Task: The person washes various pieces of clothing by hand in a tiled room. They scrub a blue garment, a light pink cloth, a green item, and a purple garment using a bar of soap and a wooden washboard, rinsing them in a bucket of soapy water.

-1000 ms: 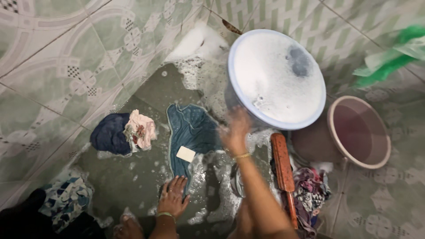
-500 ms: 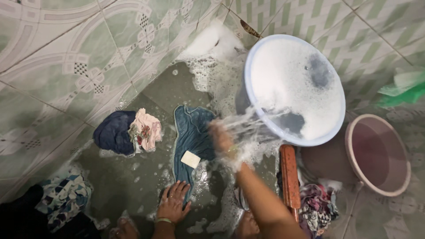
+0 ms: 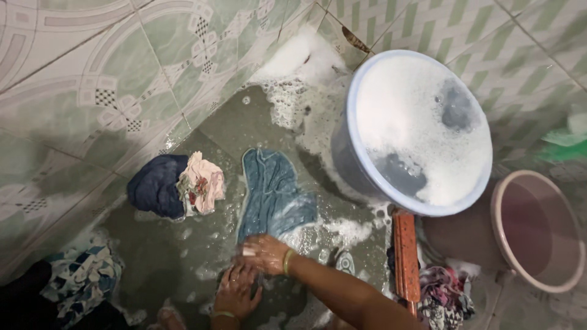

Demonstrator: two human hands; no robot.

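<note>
Hands [image 3: 251, 275] on soapy blue cloth [image 3: 275, 195], foamy basin [image 3: 422, 131] beside

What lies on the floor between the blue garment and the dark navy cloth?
In the head view, a crumpled pink floral cloth lies between the blue garment and the navy cloth, touching the navy one.

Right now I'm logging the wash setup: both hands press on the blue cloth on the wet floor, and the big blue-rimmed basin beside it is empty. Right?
Not quite. The head view shows the basin full of suds, not empty. The right hand and left hand do press at the blue cloth.
</note>
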